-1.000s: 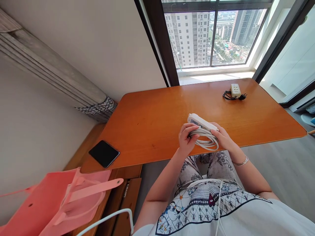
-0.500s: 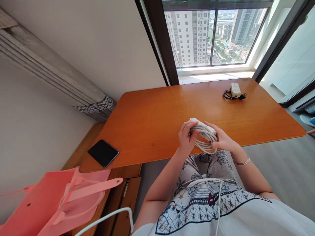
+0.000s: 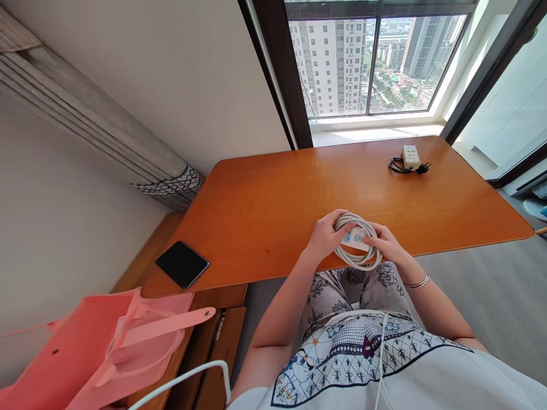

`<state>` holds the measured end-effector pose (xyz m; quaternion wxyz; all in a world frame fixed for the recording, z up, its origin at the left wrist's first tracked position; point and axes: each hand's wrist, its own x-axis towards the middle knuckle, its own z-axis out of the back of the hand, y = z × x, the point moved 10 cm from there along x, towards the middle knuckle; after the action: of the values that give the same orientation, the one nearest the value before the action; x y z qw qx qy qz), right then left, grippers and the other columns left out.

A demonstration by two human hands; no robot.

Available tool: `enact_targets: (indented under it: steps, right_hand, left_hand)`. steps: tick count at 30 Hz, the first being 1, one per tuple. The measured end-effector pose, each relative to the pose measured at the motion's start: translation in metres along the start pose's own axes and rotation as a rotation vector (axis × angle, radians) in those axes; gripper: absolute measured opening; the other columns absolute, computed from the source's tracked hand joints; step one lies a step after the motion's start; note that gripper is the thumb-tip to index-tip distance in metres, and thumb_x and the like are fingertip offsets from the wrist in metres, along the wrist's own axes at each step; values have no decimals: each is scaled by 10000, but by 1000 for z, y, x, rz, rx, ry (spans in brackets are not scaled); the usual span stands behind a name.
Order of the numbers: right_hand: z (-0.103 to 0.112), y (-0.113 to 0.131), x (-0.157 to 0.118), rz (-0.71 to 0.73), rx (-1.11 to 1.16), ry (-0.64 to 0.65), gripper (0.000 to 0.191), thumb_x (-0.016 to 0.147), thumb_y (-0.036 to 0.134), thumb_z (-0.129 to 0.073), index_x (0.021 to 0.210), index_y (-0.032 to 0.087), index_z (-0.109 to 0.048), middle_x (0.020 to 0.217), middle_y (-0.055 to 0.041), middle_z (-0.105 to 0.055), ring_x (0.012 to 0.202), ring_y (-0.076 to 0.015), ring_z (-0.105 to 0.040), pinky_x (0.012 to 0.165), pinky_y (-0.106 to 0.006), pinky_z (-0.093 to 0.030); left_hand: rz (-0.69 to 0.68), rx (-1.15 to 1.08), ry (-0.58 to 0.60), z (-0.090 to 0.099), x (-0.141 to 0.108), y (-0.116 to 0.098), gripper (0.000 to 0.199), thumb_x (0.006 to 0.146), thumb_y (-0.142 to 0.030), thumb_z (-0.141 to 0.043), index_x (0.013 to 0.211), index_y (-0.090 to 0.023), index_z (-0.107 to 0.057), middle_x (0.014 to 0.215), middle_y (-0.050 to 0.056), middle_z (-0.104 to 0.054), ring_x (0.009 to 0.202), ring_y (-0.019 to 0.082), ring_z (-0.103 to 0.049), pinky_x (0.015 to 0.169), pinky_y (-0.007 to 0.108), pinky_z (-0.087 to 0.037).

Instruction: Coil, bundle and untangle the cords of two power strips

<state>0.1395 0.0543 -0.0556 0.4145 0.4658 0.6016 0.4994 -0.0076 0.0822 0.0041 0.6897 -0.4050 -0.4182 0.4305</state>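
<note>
A white power strip (image 3: 356, 239) with its pale cable (image 3: 358, 263) coiled in loops is held near the table's front edge, above my lap. My left hand (image 3: 328, 234) grips the left side of the coil, thumb over the loops. On the other side, my right hand (image 3: 387, 242) is closed around the coil, its thumb reaching across toward the strip. Part of the strip shows through the middle of the loops, with small blue marks on it. The fingers behind the coil are hidden.
The wooden table (image 3: 256, 222) spans the view before a window. A small socket block (image 3: 411, 156) with a black cord and plug (image 3: 423, 168) lies at the back right. At the left edge is a black tablet or phone (image 3: 182, 265); a pink bag (image 3: 106, 341) stands below.
Both hands have turned the coiled power strip, so the loops now face me as a ring with the strip seen behind them. The hands keep their hold.
</note>
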Motion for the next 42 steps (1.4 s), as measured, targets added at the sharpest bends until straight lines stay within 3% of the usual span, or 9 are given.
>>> enact_targets:
  steps: [6, 10, 14, 18, 22, 27, 35, 39, 42]
  right_hand:
    - [2, -11, 1, -87, 81, -30, 415, 649, 404, -855, 1009, 207, -793, 986, -16, -786, 873, -200, -692, 841, -314, -554]
    - [12, -9, 4, -69, 129, -97, 506, 675, 481, -838, 1098, 212, -767, 1104, -49, -783, 987, -237, -706, 918, -352, -555]
    - [29, 6, 4, 93, -111, -201, 618, 712, 496, -812, 1242, 199, -695, 1162, -70, -765, 1032, -256, -695, 945, -390, -558]
    - [35, 26, -6, 257, -502, -327, 654, 788, 418, -739, 1385, 188, -604, 1188, -100, -749, 1018, -273, -700, 886, -410, -584]
    - [4, 58, -25, 583, -879, -263, 655, 787, 232, -676, 1433, 224, -569, 1294, -102, -721, 1094, -279, -692, 936, -428, -584]
    - [-39, 71, -45, 911, -1123, -47, 590, 906, 161, -571, 1487, 253, -517, 1440, -68, -644, 1234, -268, -615, 1051, -457, -530]
    - [-42, 56, -45, 863, -1137, 61, 585, 974, 361, -590, 1540, 278, -467, 1487, -93, -601, 1324, -299, -548, 1108, -506, -449]
    - [-38, 64, -44, 800, -839, 120, 759, 821, 736, -659, 1432, 293, -579, 1503, -114, -569, 1426, -351, -454, 1199, -564, -340]
    - [-4, 58, -20, 521, -485, -31, 728, 848, 747, -613, 1424, 304, -570, 1592, -112, -455, 1504, -339, -365, 1220, -560, -322]
  left_hand:
    - [39, -76, 61, -5, 1, 18, 423, 896, -518, -657, 1183, -208, -685, 1151, 96, -736, 1069, 254, -680, 921, 357, -517]
    - [56, -147, -98, 11, 2, 35, 557, 820, -497, -755, 1287, -219, -629, 1375, 136, -619, 1330, 296, -552, 1072, 398, -458]
    - [112, -100, -294, 30, -2, 48, 395, 846, -494, -717, 1106, -201, -661, 1179, 105, -638, 1041, 213, -632, 888, 330, -524]
    - [337, -394, -98, 0, -6, 65, 504, 878, -651, -607, 1061, -185, -669, 1004, 73, -682, 735, 149, -644, 660, 282, -529]
    - [489, -815, 74, -33, -10, 63, 685, 845, -758, -579, 1200, -177, -653, 1112, 112, -732, 881, 237, -729, 734, 350, -596]
    - [497, -1039, -18, -32, -7, 64, 624, 812, -682, -696, 1143, -154, -673, 1035, 112, -771, 1034, 283, -721, 848, 356, -601]
    - [452, -924, -52, -23, -12, 69, 659, 647, -523, -846, 1153, -130, -691, 995, 98, -772, 904, 247, -719, 772, 324, -562]
    - [378, -858, -33, -21, -8, 57, 576, 639, -517, -805, 1061, -135, -714, 1018, 113, -773, 987, 287, -715, 813, 348, -565]
    - [356, -823, 7, -23, -7, 50, 496, 620, -463, -776, 992, -141, -717, 1044, 113, -772, 982, 284, -709, 793, 335, -559]
